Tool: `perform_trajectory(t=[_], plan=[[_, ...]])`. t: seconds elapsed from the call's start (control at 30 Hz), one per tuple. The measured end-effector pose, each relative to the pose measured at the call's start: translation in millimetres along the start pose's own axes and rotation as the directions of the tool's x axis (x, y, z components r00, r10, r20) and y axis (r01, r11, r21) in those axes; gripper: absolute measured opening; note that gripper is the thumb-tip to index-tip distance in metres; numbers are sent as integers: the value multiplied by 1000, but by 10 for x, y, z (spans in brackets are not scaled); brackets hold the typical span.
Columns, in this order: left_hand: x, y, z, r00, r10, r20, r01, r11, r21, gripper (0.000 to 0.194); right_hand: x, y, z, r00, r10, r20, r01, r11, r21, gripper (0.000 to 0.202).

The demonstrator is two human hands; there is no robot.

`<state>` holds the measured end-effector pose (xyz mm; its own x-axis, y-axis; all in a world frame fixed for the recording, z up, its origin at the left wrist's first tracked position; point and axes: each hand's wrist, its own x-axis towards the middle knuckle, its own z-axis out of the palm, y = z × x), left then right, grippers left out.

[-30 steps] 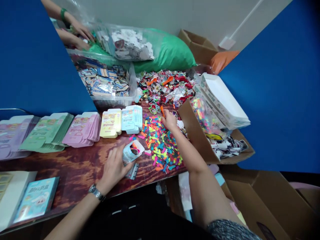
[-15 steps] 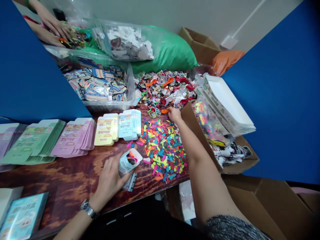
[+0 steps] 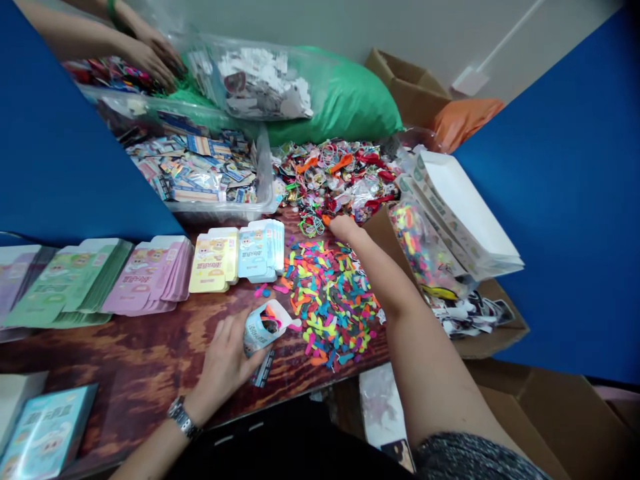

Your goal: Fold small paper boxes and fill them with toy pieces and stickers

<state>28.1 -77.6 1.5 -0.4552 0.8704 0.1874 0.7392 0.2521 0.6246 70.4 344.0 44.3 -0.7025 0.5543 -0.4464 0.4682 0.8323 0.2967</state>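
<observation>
My left hand (image 3: pixel 225 357) wraps round a small light blue box (image 3: pixel 260 328), tilted with its top open and orange and pink pieces showing inside. A dark printed card (image 3: pixel 264 371) lies on the table beneath the box. My right hand (image 3: pixel 343 229) is beyond the pile of colourful balloons (image 3: pixel 330 300), beside a bundle of green loops (image 3: pixel 311 225). Its fingers are closed around the orange balloon (image 3: pixel 327 219), at the near edge of a heap of mixed trinkets (image 3: pixel 335 177).
Stacks of flat boxes, yellow (image 3: pixel 213 260), blue (image 3: pixel 257 250), pink (image 3: pixel 150 273) and green (image 3: pixel 65 283), line the left. A clear bin (image 3: pixel 220 208) of packets stands behind. A cardboard box (image 3: pixel 395 243) is at right. Another person's hands (image 3: pixel 150 57) work at upper left.
My right hand has moved slightly left over the orange balloon, now mostly covered. The blue box in my left hand has shifted slightly right. The other person's hands have moved right.
</observation>
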Motion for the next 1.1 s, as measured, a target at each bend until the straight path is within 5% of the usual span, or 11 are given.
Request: perform_trajectory(t=[0.23,0.37,0.47,0.57,0.67,0.77,0.87,0.97,1.1], plan=[[-6,-1,-15,1000,-21,9,21,1000,-23,68,-135,32,-89,998,65,-22,-65,998,1,35],[8,-17,-61,999,-19,-35,17,999,-32,69,-576,53,-319,988,80,-130,-79,997,15,39],[35,-27,-104,997,-30,-67,28,999,-26,71,-1063,-157,-509,967,-39,-253,37,999,-14,36],[66,-22,-167,994,-64,-90,64,998,-12,70,-1526,-535,-600,889,-311,-337,306,949,-71,37],[63,-9,-239,990,-79,-120,81,997,10,68,-1837,-944,-560,754,-496,-431,531,846,-46,41],[1,-1,-298,987,-87,-131,91,996,24,70,-1981,-1286,-469,587,-537,-605,702,710,51,33],[-97,-1,-338,985,-87,-149,91,996,22,71,-2038,-1543,-412,504,-474,-722,803,564,191,29],[-188,-10,-375,982,-84,-171,86,996,3,69,-2077,-1722,-386,507,-402,-762,830,465,307,27],[-273,-26,-410,977,-83,-199,85,996,2,71,-2107,-1856,-368,599,-410,-687,787,461,410,24]])
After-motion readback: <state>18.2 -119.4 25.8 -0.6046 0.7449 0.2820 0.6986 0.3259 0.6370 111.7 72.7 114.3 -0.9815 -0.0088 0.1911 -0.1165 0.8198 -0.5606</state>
